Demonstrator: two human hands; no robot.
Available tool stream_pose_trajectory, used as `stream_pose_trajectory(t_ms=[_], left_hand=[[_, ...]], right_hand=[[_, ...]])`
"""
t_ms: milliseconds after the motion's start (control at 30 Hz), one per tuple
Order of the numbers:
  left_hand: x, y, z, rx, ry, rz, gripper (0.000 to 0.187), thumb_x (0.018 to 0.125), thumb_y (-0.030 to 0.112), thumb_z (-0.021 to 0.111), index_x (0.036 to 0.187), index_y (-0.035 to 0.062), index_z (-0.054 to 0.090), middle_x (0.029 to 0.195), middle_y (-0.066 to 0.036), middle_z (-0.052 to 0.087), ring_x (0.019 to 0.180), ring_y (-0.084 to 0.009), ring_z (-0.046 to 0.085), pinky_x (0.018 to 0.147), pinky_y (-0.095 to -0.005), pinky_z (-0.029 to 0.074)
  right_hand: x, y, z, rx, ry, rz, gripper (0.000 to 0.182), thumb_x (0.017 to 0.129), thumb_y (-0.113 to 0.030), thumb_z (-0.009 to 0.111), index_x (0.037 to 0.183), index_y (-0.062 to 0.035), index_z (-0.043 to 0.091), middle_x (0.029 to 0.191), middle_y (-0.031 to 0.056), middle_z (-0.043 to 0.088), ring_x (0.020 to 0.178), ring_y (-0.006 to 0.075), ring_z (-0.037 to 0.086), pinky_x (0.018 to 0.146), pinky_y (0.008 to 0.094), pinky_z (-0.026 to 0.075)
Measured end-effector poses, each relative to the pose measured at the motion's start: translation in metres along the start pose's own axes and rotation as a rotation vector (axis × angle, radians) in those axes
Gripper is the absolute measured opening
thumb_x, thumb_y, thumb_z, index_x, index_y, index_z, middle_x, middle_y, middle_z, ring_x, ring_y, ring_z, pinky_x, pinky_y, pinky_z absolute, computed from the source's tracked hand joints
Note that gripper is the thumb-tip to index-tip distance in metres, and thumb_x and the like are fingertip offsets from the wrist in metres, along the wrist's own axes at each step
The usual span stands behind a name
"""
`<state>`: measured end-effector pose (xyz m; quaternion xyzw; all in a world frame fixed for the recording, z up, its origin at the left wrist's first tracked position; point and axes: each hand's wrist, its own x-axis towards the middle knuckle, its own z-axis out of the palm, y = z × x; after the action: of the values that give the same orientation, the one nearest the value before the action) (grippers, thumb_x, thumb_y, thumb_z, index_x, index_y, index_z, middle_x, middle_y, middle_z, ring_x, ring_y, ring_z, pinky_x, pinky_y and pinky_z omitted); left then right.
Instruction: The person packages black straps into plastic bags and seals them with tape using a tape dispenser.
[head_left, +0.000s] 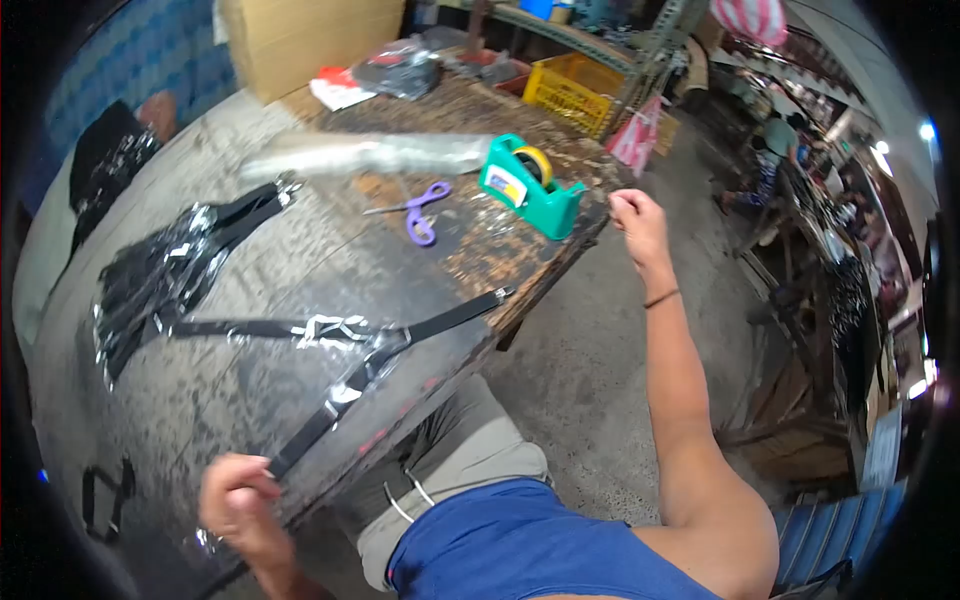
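Observation:
A black Y-shaped strap (pixel 370 370) with shiny clear wrapping lies across the dark table. Its lower end meets the curled fingers of my left hand (pixel 245 505), which is closed on it at the table's near edge. My right hand (pixel 640 225) is raised beyond the table's right edge, fingers pinched together; anything between them is too small to make out. Just left of it stands a green tape dispenser (pixel 535 188) with a yellow-cored roll. Purple-handled scissors (pixel 425 212) lie open nearby. A bundle of black straps in clear plastic (pixel 180 255) rests further left.
A blurred clear plastic roll (pixel 370 153) lies behind the scissors. At the back are a cardboard box (pixel 310 40), plastic bags (pixel 395 70) and a yellow crate (pixel 575 90). Another black strap (pixel 105 500) lies lower left. A person (pixel 775 150) is far off at right.

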<state>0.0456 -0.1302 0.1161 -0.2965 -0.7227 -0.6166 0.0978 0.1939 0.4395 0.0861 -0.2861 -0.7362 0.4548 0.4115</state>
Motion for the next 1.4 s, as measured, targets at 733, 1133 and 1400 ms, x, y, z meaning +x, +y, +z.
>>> stream_pose_trajectory(t_ms=[733, 1133, 1400], left_hand=[[-0.083, -0.100, 0.089, 0.431, -0.166, 0.127, 0.021, 0.083, 0.019, 0.075, 0.073, 0.0095, 0.059, 0.058, -0.005, 0.044, 0.051, -0.0269, 0.046, 0.052, -0.0414, 0.034], [-0.083, -0.100, 0.087, 0.409, -0.178, 0.112, 0.019, 0.081, 0.017, 0.076, 0.076, 0.0079, 0.060, 0.058, -0.006, 0.046, 0.051, -0.0273, 0.047, 0.053, -0.0413, 0.034], [-0.085, -0.103, 0.087, 0.426, -0.178, 0.121, 0.018, 0.081, 0.018, 0.076, 0.076, 0.0080, 0.061, 0.058, -0.006, 0.047, 0.052, -0.0279, 0.048, 0.053, -0.0414, 0.035]], right_hand=[[0.111, -0.013, 0.051, -0.599, -0.434, 0.285, 0.017, 0.086, -0.017, 0.076, 0.089, -0.0011, 0.071, 0.082, 0.0082, 0.070, 0.073, 0.0188, 0.064, 0.062, 0.0387, 0.050], [0.070, 0.008, 0.020, -0.126, -0.308, 0.473, 0.041, 0.093, -0.013, 0.073, 0.129, -0.0036, 0.054, 0.086, 0.0028, 0.067, 0.067, 0.0102, 0.062, 0.055, 0.0259, 0.048], [0.061, 0.016, 0.015, 0.014, -0.296, 0.525, 0.043, 0.092, -0.014, 0.070, 0.131, -0.0053, 0.053, 0.085, 0.0026, 0.068, 0.068, 0.0111, 0.061, 0.057, 0.0266, 0.047]])
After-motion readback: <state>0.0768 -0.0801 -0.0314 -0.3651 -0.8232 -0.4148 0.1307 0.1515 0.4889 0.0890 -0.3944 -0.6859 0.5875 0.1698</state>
